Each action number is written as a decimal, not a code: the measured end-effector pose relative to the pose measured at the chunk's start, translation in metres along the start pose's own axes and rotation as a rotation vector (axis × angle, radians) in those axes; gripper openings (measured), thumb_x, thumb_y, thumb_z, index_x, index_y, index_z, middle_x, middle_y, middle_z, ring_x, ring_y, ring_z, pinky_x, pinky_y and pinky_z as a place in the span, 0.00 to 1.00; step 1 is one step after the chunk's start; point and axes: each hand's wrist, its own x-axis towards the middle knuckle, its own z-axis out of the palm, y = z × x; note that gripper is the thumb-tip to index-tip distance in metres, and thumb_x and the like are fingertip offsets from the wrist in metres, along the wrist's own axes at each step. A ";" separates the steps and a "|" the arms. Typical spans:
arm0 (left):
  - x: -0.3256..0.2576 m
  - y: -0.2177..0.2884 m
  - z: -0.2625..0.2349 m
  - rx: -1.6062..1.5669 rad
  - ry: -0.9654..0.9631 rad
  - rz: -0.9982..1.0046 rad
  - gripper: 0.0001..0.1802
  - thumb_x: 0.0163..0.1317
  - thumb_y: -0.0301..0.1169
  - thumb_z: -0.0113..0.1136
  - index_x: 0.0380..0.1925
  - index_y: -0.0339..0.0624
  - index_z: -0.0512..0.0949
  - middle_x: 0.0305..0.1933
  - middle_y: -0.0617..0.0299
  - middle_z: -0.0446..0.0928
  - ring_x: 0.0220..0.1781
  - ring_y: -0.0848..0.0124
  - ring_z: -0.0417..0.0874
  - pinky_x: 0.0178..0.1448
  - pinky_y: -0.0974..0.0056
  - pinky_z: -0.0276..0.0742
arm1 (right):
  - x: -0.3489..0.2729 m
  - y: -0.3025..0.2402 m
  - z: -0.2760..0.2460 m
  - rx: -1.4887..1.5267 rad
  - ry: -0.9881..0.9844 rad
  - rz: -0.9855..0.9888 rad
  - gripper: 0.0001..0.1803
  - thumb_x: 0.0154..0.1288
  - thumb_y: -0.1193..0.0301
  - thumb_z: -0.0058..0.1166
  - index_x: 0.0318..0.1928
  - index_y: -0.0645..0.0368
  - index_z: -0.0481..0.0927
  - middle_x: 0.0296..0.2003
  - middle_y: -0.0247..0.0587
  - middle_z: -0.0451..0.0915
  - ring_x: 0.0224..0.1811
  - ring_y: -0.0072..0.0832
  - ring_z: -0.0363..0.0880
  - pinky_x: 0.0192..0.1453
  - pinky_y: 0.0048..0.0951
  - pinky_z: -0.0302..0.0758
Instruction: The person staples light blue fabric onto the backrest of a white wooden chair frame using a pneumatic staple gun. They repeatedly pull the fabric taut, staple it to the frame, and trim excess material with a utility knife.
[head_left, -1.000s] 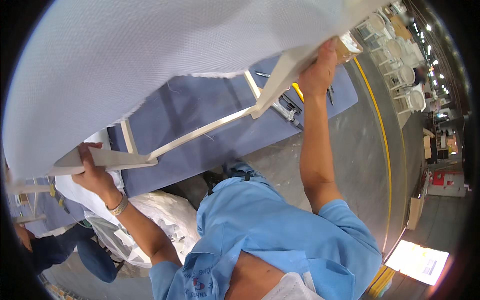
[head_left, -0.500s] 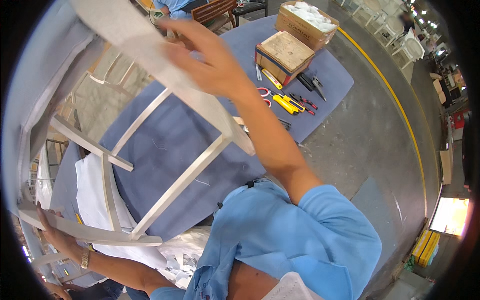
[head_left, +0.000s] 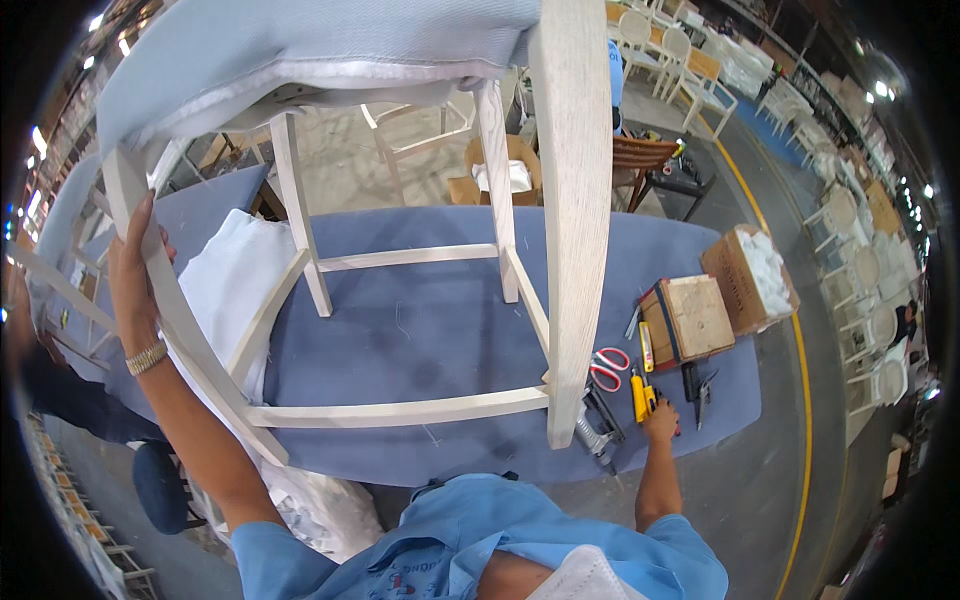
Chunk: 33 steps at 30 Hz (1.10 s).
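Observation:
A pale wooden chair (head_left: pixel 575 250) with a light blue padded seat (head_left: pixel 330 50) stands tilted over the blue-covered table (head_left: pixel 400 350). My left hand (head_left: pixel 138 265) is wrapped round its left front leg, below the seat. At the table's right end, my right hand (head_left: pixel 660 425) reaches down among the tools, fingers closed at the red-and-black-handled pliers, which it mostly hides. Yellow cutters (head_left: pixel 640 397) lie just left of it, red-handled scissors (head_left: pixel 607 368) farther left. A metal air tool (head_left: pixel 595 437) is partly behind the chair leg.
A wooden box (head_left: pixel 695 315) and a carton with white stuffing (head_left: pixel 755 275) stand at the table's right end. Dark pliers (head_left: pixel 705 395) and a yellow knife (head_left: pixel 646 345) lie near the box. White cloth (head_left: pixel 235 280) covers the left side. Another person's dark sleeve (head_left: pixel 80 395) shows at far left.
The chair has swung more upright in front of me. My right hand has let go of the chair's frame and moved down to the tools; my left hand still holds a leg.

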 end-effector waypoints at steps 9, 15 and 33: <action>0.010 0.000 0.002 -0.025 -0.041 0.035 0.28 0.62 0.56 0.67 0.40 0.39 0.79 0.25 0.66 0.75 0.21 0.76 0.78 0.26 0.71 0.72 | 0.004 -0.002 -0.010 0.133 -0.029 0.006 0.25 0.57 0.64 0.65 0.52 0.64 0.79 0.50 0.61 0.84 0.55 0.57 0.83 0.61 0.52 0.78; -0.003 -0.008 -0.013 -0.038 -0.025 0.039 0.27 0.63 0.54 0.67 0.40 0.37 0.79 0.25 0.63 0.75 0.21 0.75 0.78 0.26 0.70 0.72 | -0.076 -0.046 -0.059 0.940 0.110 -0.230 0.14 0.67 0.70 0.63 0.48 0.62 0.78 0.38 0.39 0.81 0.40 0.28 0.82 0.46 0.32 0.79; -0.048 0.049 -0.058 0.367 0.338 1.134 0.41 0.68 0.35 0.67 0.77 0.38 0.59 0.77 0.47 0.65 0.77 0.51 0.66 0.80 0.50 0.58 | -0.238 -0.327 -0.319 1.816 1.055 -0.523 0.15 0.82 0.62 0.47 0.54 0.62 0.69 0.46 0.43 0.82 0.45 0.27 0.83 0.53 0.31 0.81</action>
